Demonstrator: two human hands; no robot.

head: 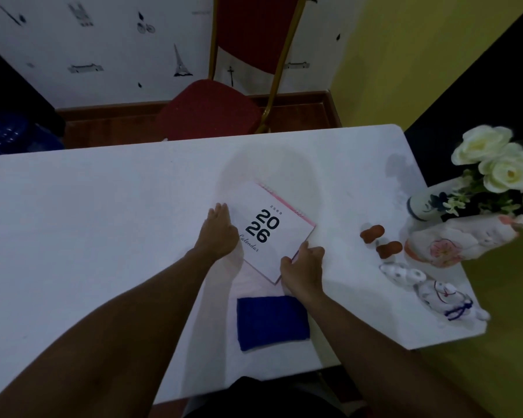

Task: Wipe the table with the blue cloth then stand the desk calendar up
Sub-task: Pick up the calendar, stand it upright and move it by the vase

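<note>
1. Presently, the left hand (219,233) lies palm-down with its fingers (221,210) extended and pressed together along the left edge of the desk calendar (269,233).
2. The right hand (304,268) curls at the calendar's near right edge, fingers pinching that edge.
3. The desk calendar rests flat and angled on the white worktop (103,212), cover marked 2026 facing up, spiral binding on the far side.
4. The blue cloth (271,322) lies folded on the worktop just near of the calendar, beside the right wrist.
5. To the right stand two small brown items (381,241), ceramic figurines (435,286) and a vase of white flowers (495,164), well apart from both hands.
6. A red chair (212,107) stands beyond the far edge.
</note>
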